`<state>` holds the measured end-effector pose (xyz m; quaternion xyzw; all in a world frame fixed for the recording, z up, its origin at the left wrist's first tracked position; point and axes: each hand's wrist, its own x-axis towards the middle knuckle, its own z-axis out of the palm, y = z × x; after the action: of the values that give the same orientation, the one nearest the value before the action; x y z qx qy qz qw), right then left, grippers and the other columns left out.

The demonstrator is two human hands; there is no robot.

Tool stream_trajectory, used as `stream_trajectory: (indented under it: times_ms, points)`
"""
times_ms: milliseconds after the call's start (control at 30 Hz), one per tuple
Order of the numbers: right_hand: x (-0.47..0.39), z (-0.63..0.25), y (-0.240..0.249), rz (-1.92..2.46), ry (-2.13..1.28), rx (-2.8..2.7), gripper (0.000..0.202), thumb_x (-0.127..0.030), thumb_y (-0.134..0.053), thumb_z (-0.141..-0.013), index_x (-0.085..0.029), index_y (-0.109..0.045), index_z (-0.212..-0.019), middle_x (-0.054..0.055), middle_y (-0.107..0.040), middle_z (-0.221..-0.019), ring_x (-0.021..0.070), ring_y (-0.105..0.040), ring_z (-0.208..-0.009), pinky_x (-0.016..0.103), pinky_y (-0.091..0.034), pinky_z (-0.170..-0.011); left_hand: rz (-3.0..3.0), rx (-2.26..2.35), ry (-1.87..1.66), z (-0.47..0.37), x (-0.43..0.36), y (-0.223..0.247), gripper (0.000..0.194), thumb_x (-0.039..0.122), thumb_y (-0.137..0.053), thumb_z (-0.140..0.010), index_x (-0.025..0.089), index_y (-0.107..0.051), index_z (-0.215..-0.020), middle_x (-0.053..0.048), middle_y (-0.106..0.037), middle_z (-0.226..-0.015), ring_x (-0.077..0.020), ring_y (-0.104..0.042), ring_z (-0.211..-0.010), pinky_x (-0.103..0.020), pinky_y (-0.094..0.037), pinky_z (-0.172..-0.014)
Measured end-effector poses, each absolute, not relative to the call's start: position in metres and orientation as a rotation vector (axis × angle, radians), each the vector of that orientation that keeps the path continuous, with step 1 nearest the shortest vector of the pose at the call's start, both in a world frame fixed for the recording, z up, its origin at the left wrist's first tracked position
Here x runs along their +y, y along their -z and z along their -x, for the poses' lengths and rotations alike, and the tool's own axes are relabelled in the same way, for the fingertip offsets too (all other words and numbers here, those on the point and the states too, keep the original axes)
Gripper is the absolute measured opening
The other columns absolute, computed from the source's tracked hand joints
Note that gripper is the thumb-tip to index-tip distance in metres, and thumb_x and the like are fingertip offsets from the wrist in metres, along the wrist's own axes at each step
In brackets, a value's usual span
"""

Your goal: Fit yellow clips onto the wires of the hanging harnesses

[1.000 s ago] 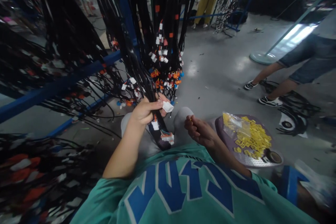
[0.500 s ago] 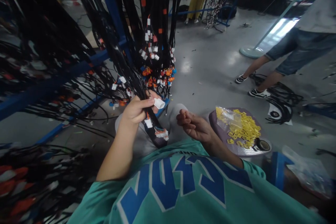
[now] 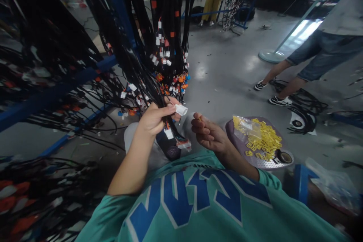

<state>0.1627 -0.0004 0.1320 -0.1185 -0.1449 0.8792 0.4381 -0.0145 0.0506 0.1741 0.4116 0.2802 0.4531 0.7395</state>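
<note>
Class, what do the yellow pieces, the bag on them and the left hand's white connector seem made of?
Yellow pieces: probably matt moulded plastic; even colour, repeated shapes.
Bag: clear, shiny plastic film; yellow shows through.
White connector: likely hard, smooth plastic; crisp edges.

The head camera looks forward and down over the green shirt point(image 3: 198, 211), near the left hand point(image 3: 155, 119) and right hand point(image 3: 211, 134). It faces the floor point(image 3: 224, 79) beyond the purple tray's point(image 3: 234, 136) far edge.

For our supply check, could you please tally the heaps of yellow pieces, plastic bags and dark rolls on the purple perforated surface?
Yellow heap: 1
Clear plastic bag: 1
Dark roll: 1
Total: 3
</note>
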Motion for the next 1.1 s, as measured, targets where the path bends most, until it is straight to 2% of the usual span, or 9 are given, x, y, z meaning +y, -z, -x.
stream_trajectory:
  times_ms: [133,300,433,567,667,833,1000,1100]
  points:
    - [0.002,-0.162,-0.138,0.308,-2.155,-0.388,0.014,-0.019,-0.070,-0.074,-0.017,-0.058,-0.082,-0.007,-0.046,-0.062,0.0015,-0.034,-0.045,0.005,-0.029,-0.033,-0.896,0.602,-0.991,0.013,0.050,-0.177,0.034,0.022,-0.084,-0.048,0.011,-0.059,-0.068,0.000,-0.062,-0.058,-0.0107,-0.060,-0.046,-0.018,-0.053,-0.045]
    - [0.004,-0.159,-0.146,0.370,-2.115,-0.494,0.024,-0.024,-0.077,-0.068,-0.016,-0.058,-0.079,-0.006,-0.052,-0.065,0.0003,-0.034,-0.045,0.004,-0.030,-0.033,-0.883,0.586,-0.992,0.013,0.049,-0.180,0.035,0.021,-0.085,-0.048,0.011,-0.057,-0.069,0.001,-0.063,-0.061,-0.0096,-0.060,-0.045,-0.016,-0.052,-0.043]
    - [0.006,-0.157,-0.153,0.468,-2.013,-0.661,0.025,-0.025,-0.078,-0.065,-0.016,-0.058,-0.076,-0.005,-0.059,-0.069,-0.0002,-0.033,-0.043,0.006,-0.029,-0.031,-0.864,0.604,-0.992,0.011,0.047,-0.181,0.034,0.018,-0.084,-0.049,0.012,-0.057,-0.068,0.002,-0.062,-0.061,-0.0075,-0.058,-0.044,-0.014,-0.050,-0.042]
    - [0.007,-0.156,-0.156,0.546,-1.847,-0.819,0.028,-0.033,-0.078,-0.064,-0.017,-0.057,-0.074,-0.005,-0.059,-0.065,0.0015,-0.035,-0.040,0.011,-0.027,-0.029,-0.861,0.624,-1.011,0.010,0.047,-0.181,0.033,0.018,-0.083,-0.048,0.012,-0.058,-0.068,0.003,-0.057,-0.058,-0.0073,-0.056,-0.044,-0.015,-0.049,-0.042]
    - [0.007,-0.153,-0.158,0.592,-1.643,-0.913,0.028,-0.037,-0.075,-0.067,-0.018,-0.056,-0.072,-0.005,-0.056,-0.061,0.0028,-0.036,-0.041,0.013,-0.026,-0.032,-0.851,0.630,-1.030,0.008,0.046,-0.181,0.031,0.017,-0.082,-0.048,0.012,-0.058,-0.067,0.004,-0.055,-0.056,-0.0067,-0.055,-0.043,-0.016,-0.047,-0.042]
    - [0.010,-0.146,-0.167,0.558,-1.486,-0.943,0.028,-0.039,-0.074,-0.069,-0.019,-0.055,-0.071,-0.009,-0.039,-0.050,0.0036,-0.028,-0.041,0.015,-0.020,-0.035,-0.839,0.622,-1.049,0.002,0.043,-0.184,0.028,0.018,-0.081,-0.051,0.012,-0.059,-0.067,0.003,-0.054,-0.050,-0.0062,-0.051,-0.040,-0.014,-0.042,-0.039]
    - [0.011,-0.138,-0.166,0.595,-1.332,-1.028,0.024,-0.041,-0.069,-0.075,-0.020,-0.057,-0.075,-0.009,-0.036,-0.051,0.0047,-0.027,-0.042,0.018,-0.021,-0.038,-0.828,0.620,-1.094,-0.006,0.038,-0.189,0.024,0.019,-0.078,-0.053,0.011,-0.060,-0.067,0.004,-0.050,-0.045,-0.0055,-0.046,-0.038,-0.013,-0.035,-0.035]
    - [0.013,-0.133,-0.161,0.653,-1.146,-1.073,0.024,-0.042,-0.068,-0.075,-0.020,-0.058,-0.076,-0.007,-0.041,-0.058,0.0053,-0.031,-0.047,0.019,-0.025,-0.042,-0.813,0.604,-1.117,-0.009,0.036,-0.191,0.024,0.019,-0.078,-0.053,0.011,-0.060,-0.067,0.005,-0.045,-0.042,-0.0045,-0.042,-0.036,-0.013,-0.031,-0.034]
